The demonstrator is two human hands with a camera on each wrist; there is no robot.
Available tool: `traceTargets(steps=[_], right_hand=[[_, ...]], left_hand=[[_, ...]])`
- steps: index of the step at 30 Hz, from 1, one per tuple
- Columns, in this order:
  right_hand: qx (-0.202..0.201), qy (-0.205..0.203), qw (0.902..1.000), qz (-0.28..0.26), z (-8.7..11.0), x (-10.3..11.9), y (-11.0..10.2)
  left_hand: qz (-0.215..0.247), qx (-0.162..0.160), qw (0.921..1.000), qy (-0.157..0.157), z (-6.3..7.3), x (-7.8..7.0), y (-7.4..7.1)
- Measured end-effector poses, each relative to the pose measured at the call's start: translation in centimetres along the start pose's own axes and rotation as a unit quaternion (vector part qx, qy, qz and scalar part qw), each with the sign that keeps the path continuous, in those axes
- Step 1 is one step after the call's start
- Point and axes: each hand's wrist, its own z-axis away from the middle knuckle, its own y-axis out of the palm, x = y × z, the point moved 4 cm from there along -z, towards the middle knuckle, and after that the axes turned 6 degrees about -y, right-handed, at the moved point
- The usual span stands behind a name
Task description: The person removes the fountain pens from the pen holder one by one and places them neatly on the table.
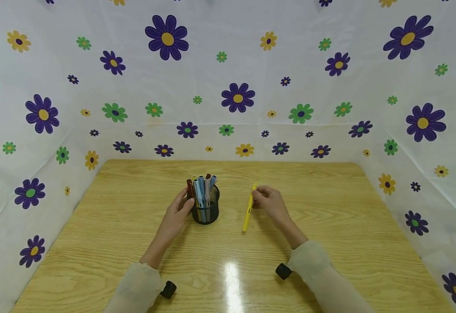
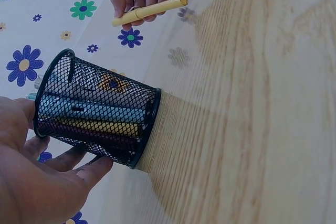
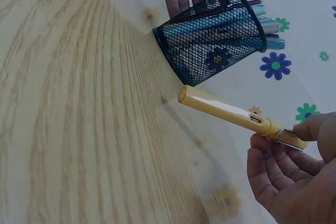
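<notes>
A black mesh pen holder (image 1: 205, 214) stands upright on the table, holding several pens (image 1: 200, 191) with blue, brown and pale caps. My left hand (image 1: 178, 213) grips the holder's left side, its thumb near the rim and its fingers on the mesh (image 2: 100, 108). To the right of the holder, my right hand (image 1: 271, 203) pinches a yellow pen (image 1: 247, 213) near its clip end. The pen (image 3: 226, 111) points its other end down toward the tabletop. Whether that end touches the wood is unclear.
The wood-grain table (image 1: 228, 256) spreads around both hands. A white cloth with printed flowers (image 1: 235, 56) hangs behind it and along both sides. Black wrist devices (image 1: 284, 271) are worn at both sleeves.
</notes>
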Motion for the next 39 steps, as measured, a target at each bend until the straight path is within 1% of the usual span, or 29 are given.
traceTargets(steps=[7, 13, 17, 20, 26, 29, 36, 39], right_hand=[[0.014, 0.018, 0.9997, 0.007, -0.3, -0.5, 1.1], [0.024, 0.028, 0.9993, 0.001, -0.3, -0.8, 1.8], [0.028, 0.044, 0.9986, 0.003, -0.2, -1.4, 2.3], [0.027, 0.044, 0.9986, 0.005, -0.1, -1.6, 2.7], [0.023, 0.037, 0.9989, 0.015, -0.2, -1.5, 3.3], [0.016, 0.039, 0.9986, 0.031, -0.2, -1.4, 3.5], [0.012, 0.035, 0.9938, 0.105, -0.7, -1.1, 3.6], [0.013, 0.037, 0.9928, 0.114, -0.9, -1.0, 3.7]], left_hand=[[-0.004, -0.002, 1.0, 0.004, 0.1, -0.1, 0.0], [-0.002, -0.004, 1.0, 0.002, -0.1, 0.1, 0.0], [-0.001, -0.002, 1.0, 0.007, 0.0, 0.1, 0.1], [-0.002, -0.002, 0.9999, 0.01, 0.1, 0.1, 0.1], [-0.005, -0.005, 1.0, 0.002, 0.1, 0.1, 0.0], [-0.005, -0.004, 1.0, 0.001, 0.1, 0.1, 0.1], [-0.006, -0.008, 0.9999, 0.003, 0.2, 0.0, 0.1], [-0.005, -0.009, 0.9999, 0.0, 0.2, 0.0, 0.1]])
